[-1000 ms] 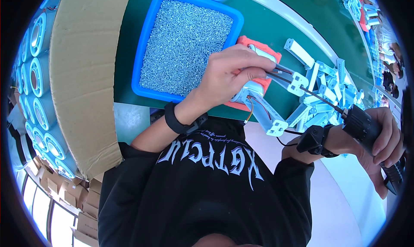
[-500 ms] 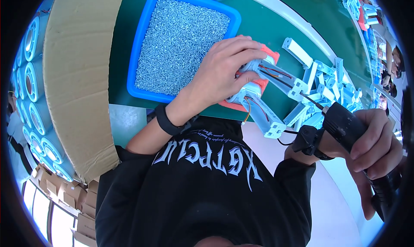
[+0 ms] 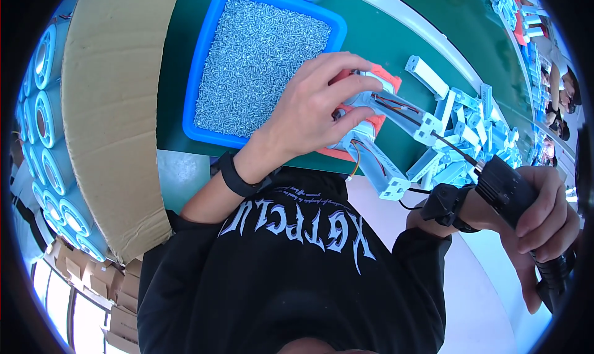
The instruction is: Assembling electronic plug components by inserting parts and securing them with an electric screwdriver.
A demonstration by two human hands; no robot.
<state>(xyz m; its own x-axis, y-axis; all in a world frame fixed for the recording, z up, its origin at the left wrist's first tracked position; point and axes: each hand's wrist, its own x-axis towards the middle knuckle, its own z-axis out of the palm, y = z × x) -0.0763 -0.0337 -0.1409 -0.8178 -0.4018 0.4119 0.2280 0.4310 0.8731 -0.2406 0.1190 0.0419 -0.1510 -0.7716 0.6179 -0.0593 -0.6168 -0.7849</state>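
My left hand (image 3: pixel 315 103) is curled over the round end of a light blue plastic housing (image 3: pixel 413 118), thumb and fingertips on either side of it. Red and dark wires run along this housing, and a second light blue housing (image 3: pixel 382 171) with wires lies beside it. Both sit in an orange-red holder (image 3: pixel 388 76), partly hidden by my hand. My right hand (image 3: pixel 547 215) is wrapped round a black electric screwdriver (image 3: pixel 506 190). Its long thin bit (image 3: pixel 455 149) passes through the far end of the first housing and runs along inside toward my left fingers. The bit's tip is hard to make out.
A blue tray (image 3: pixel 192 97) full of small silver screws stands left of my left hand. Loose light blue housings (image 3: pixel 458 122) are piled on the right. A cardboard sheet (image 3: pixel 114 106) stands between the green table (image 3: pixel 377 29) and stacked blue round parts (image 3: pixel 46 119).
My right hand has drawn the screwdriver slightly back to the right and down. My left fingers have shifted and arched a little at the housing's round end.
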